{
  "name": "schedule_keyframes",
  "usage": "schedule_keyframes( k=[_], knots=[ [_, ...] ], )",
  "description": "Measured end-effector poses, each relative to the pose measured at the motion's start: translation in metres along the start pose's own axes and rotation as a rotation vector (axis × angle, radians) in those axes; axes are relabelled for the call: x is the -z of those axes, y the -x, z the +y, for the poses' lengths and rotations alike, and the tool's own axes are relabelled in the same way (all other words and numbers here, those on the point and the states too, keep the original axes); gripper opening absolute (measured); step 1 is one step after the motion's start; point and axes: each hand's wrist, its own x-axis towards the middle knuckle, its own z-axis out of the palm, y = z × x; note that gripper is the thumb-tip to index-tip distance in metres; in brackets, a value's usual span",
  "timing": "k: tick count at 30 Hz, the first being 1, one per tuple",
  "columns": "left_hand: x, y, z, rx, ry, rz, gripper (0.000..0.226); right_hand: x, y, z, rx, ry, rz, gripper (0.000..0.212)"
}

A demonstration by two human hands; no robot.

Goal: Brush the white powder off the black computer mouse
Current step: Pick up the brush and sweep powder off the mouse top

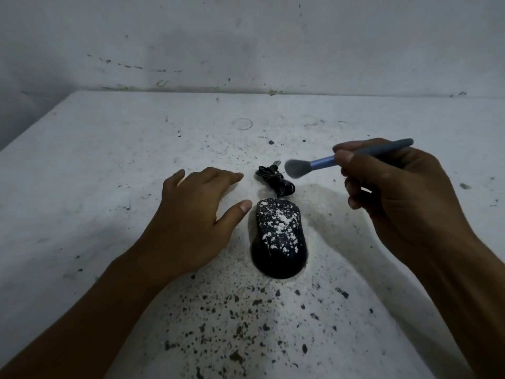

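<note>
A black computer mouse (278, 239) lies on the table in the middle of the view, its front half speckled with white powder (277, 222). Its bundled black cable (274, 181) with the USB plug lies just beyond it. My right hand (396, 198) holds a blue-handled brush (322, 161) up to the right of the mouse; the grey bristles (296, 168) hover above the cable, clear of the mouse. My left hand (196, 220) rests on the table just left of the mouse, fingers spread, thumb tip close to the mouse's front left side.
The white tabletop (109, 187) is dusted with powder around the mouse and flecked with dark chipped spots (237, 329) near me. A stained white wall (246, 45) rises behind the table's far edge. The table's left edge runs diagonally.
</note>
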Motion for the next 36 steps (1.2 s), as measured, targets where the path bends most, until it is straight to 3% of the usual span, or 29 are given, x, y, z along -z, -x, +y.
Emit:
schedule_keyframes(
  k=[5,13,21,24,26,28,30,33,36],
  knots=[
    [0.0,0.0,0.001,0.002,0.001,0.005,0.054,-0.006,0.003,0.001,0.087,0.096,0.015,0.024],
    [0.001,0.0,0.0,-0.002,-0.036,0.011,0.054,-0.012,0.004,0.007,0.28,0.341,0.006,0.019],
    [0.004,0.001,0.001,-0.017,-0.047,0.013,0.055,-0.007,-0.004,0.02,0.275,0.695,0.006,0.018],
    [0.004,0.001,0.001,-0.021,-0.052,0.018,0.055,-0.006,-0.005,0.016,0.374,0.586,0.063,0.018],
    [0.004,0.002,0.002,-0.021,-0.051,0.018,0.055,-0.009,-0.002,0.014,0.376,0.538,-0.001,0.018],
    [0.004,0.001,0.002,-0.018,-0.045,0.013,0.055,-0.011,-0.001,0.017,0.332,0.658,-0.07,0.018],
    [0.004,0.001,0.003,-0.014,-0.045,0.011,0.055,-0.011,-0.001,0.019,0.336,0.786,-0.032,0.017],
    [0.004,0.001,0.003,-0.013,-0.047,0.017,0.055,-0.009,-0.004,0.014,0.425,0.699,0.058,0.016],
    [0.004,0.002,0.003,-0.01,-0.048,0.017,0.055,-0.012,-0.001,0.014,0.408,0.673,-0.05,0.015]
  ],
)
